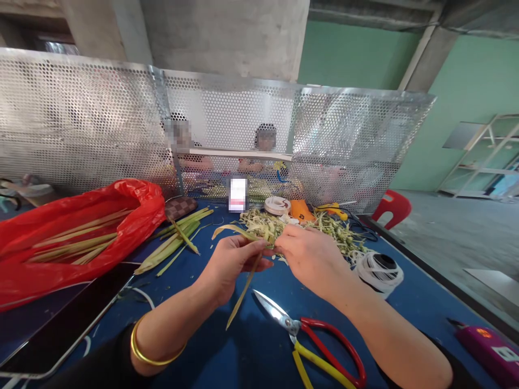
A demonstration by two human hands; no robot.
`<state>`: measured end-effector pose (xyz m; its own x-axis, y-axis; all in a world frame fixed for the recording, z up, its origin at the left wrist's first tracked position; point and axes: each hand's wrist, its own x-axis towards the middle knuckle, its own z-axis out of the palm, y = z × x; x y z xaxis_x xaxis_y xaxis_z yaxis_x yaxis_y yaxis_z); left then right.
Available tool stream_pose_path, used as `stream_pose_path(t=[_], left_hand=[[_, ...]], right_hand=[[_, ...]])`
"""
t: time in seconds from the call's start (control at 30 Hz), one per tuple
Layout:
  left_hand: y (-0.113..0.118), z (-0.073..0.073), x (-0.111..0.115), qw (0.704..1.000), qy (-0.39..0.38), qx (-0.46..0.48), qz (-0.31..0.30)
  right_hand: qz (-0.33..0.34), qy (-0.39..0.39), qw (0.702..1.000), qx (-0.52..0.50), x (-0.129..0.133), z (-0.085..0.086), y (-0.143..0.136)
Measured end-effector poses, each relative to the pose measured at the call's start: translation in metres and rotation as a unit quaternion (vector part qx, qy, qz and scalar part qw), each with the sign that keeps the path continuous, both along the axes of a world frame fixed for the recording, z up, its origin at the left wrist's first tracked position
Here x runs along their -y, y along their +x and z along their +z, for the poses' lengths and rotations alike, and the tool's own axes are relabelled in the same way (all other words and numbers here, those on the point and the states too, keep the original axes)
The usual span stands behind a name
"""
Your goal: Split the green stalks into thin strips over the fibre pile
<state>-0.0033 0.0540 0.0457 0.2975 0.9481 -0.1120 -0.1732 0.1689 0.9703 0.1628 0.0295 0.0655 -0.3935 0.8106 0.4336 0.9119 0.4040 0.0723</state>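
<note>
Between thumb and fingers, my left hand pinches a long dry plant leaf strip. One end of the strip hangs toward the table, and a paler curled length arches up to the left. My right hand is closed at the same spot, its fingertips meeting the strip by my left thumb; just what they grip is partly hidden. Below the hands lie scissors with red handles, blades pointing up and left. Yellow-handled pliers lie crossed with them. Behind my hands spreads a heap of shredded plant scraps.
A red plastic bag of long stalks lies left, beside green leaves and a dark flat panel. A white cord spool, tape roll and purple device stand right. Two people sit behind a perforated metal screen.
</note>
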Motion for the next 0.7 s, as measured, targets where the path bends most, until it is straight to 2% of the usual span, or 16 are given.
stream_pose_path(t=[0.2, 0.4, 0.53, 0.63, 0.7], left_hand=[[0.005, -0.005, -0.002, 0.998, 0.024, -0.019, 0.054], [0.003, -0.005, -0.003, 1.0, 0.01, -0.02, 0.016], [0.003, -0.006, -0.004, 0.998, 0.022, -0.022, 0.049], [0.004, -0.008, -0.005, 0.997, 0.028, -0.025, 0.068], [0.004, -0.009, -0.005, 0.998, 0.02, -0.027, 0.051]], right_hand=[[0.013, 0.033, 0.999, 0.011, -0.004, -0.006, -0.003], [-0.002, 0.042, 0.999, 0.007, -0.008, -0.01, -0.002], [0.004, 0.02, 1.0, -0.006, -0.009, -0.011, -0.002], [0.027, -0.039, 0.993, -0.111, -0.012, -0.012, -0.002], [0.046, -0.103, 0.967, -0.228, -0.016, -0.013, -0.003]])
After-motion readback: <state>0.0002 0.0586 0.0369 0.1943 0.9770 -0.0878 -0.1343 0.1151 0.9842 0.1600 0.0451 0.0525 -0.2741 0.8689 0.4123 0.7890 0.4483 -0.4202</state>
